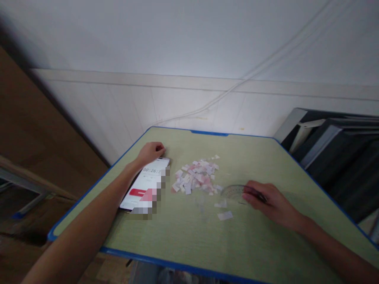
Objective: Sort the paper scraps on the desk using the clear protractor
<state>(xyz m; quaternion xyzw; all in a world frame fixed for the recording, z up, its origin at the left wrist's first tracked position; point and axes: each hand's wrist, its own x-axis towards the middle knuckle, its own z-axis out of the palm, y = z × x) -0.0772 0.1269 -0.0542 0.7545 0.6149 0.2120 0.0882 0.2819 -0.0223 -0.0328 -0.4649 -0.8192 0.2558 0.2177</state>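
Note:
My right hand point(268, 199) is closed around a clear, curved piece with fine markings that looks like a protractor point(233, 193). A dark strip, blurred, shows between its thumb and fingers. To the left of the protractor lies a loose heap of small cut paper pieces point(195, 177), white and pale pink. Two paper slips point(225, 215) lie apart from the heap, near the protractor's lower left. My left hand point(152, 152) rests on the table with its fingers curled in, and nothing shows in them. Just below that hand and beside the forearm lies a phone point(142, 183) with a timer on its screen.
The pale green table point(183, 232) has a blue rim and stands against a white wall point(177, 98). Dark folded panels point(340, 157) lean at the right. A brown wooden board point(35, 118) stands at the left. A cable point(213, 101) runs along the wall.

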